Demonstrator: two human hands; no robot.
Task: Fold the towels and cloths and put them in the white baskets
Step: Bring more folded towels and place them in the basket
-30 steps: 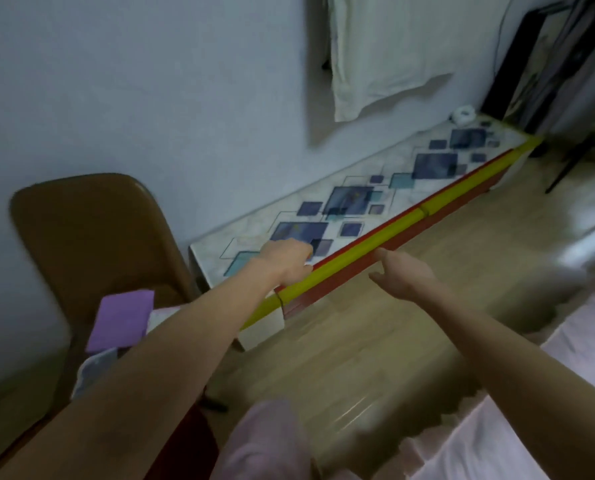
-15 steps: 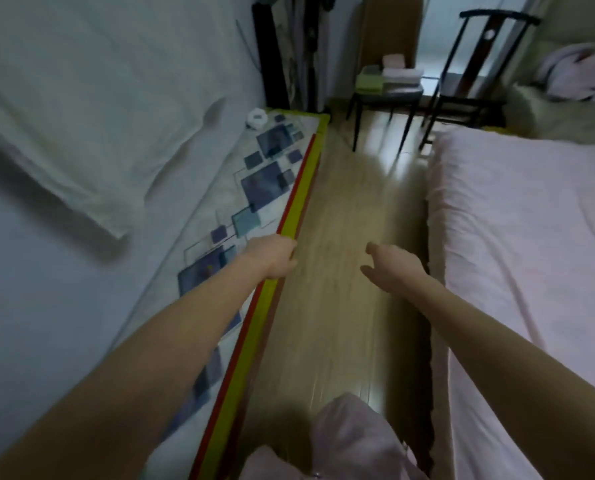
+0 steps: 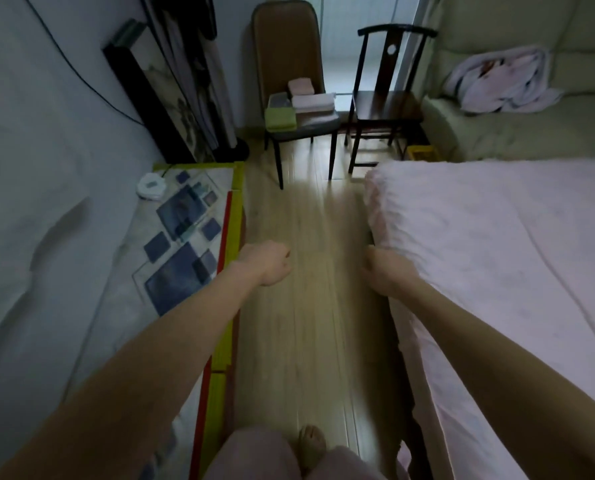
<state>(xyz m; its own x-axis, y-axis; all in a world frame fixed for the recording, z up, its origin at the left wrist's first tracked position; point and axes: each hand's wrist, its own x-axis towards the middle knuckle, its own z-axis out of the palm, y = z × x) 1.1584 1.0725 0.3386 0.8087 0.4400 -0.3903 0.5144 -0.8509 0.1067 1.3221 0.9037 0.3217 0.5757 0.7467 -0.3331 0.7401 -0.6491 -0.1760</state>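
Observation:
Folded towels [image 3: 311, 100] in pink and white are stacked on the seat of a brown padded chair [image 3: 285, 46] at the far end of the floor, with a folded green cloth [image 3: 280, 118] beside them. A crumpled white cloth [image 3: 504, 81] lies on the pale sofa at the back right. My left hand [image 3: 268, 263] reaches forward over the floor, fingers loosely curled and holding nothing. My right hand [image 3: 386, 271] hangs beside the edge of the pink bed, also loosely curled and holding nothing. No white basket is in view.
A low patterned bench [image 3: 185, 251] with a yellow and red edge runs along the left wall. The pink bed [image 3: 497, 254] fills the right side. A dark wooden chair [image 3: 386, 109] stands next to the brown one. A strip of wooden floor [image 3: 306, 323] lies between bench and bed.
The view has swung right, from the wall and bench to the aisle, bringing the far chairs, towels and sofa into view. Both arms stay stretched forward with nothing in either hand.

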